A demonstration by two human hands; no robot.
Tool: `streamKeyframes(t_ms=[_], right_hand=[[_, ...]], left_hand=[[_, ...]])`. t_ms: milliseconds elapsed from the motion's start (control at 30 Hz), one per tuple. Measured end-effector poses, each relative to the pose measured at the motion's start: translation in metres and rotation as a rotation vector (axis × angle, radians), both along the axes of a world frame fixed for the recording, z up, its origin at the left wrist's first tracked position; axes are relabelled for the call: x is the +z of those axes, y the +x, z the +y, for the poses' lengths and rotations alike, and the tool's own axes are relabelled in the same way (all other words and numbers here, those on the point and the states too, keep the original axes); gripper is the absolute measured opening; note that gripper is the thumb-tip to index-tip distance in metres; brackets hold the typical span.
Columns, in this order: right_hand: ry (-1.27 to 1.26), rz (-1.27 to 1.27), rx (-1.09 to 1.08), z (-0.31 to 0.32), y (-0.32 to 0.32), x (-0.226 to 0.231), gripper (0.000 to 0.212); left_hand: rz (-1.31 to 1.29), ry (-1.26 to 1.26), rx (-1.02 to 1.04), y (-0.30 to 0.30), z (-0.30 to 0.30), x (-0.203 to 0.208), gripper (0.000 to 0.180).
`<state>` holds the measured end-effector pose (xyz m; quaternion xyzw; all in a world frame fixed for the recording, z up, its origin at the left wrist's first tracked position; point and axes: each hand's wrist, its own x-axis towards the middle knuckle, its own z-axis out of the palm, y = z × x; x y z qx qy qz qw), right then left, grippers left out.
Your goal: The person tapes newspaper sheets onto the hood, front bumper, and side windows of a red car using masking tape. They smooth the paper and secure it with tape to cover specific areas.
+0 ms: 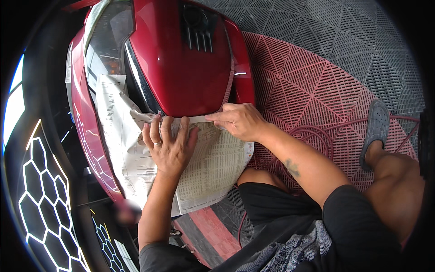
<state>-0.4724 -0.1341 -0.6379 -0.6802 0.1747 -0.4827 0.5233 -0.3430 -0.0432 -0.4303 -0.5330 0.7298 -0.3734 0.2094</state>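
Observation:
A printed newspaper sheet [208,167] hangs over the front of a glossy red car bumper [190,86]. Along the bumper's lower edge runs a pale strip of masking tape [198,119], at the paper's upper border. My left hand [170,144], a ring on one finger, lies with fingers spread on the paper, fingertips at the taped edge. To its right, my right hand [240,121] is closed at the end of the strip, index finger and thumb on the tape. Its other fingers are curled, and the palm is hidden.
More crumpled paper [115,109] covers the car beside the headlight [106,50]. A coiled red hose [312,138] lies on the red and grey grid floor tiles [308,77], near my foot in a grey clog [377,127]. Hexagonal lights reflect in a dark glossy surface [45,181] at left.

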Motion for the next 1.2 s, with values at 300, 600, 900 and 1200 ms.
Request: streamKeyframes(t_ms=[300,600,900,1200], right_hand=[[-0.009,0.121,0.057,-0.007,-0.006,0.007,0.026],[-0.138,0.251,-0.006,-0.007,-0.007,0.012,0.032],[-0.242,0.316,-0.224,0.015,-0.001,0.014,0.041],[-0.218,0.230,-0.257,0.013,-0.001,0.011,0.036]], left_hand=[[-0.003,0.026,0.032,0.000,0.003,-0.005,0.041],[-0.086,0.041,0.010,0.001,0.003,-0.011,0.036],[-0.139,0.131,-0.057,0.009,0.014,-0.008,0.043],[-0.063,0.108,0.099,-0.009,0.000,0.022,0.046]])
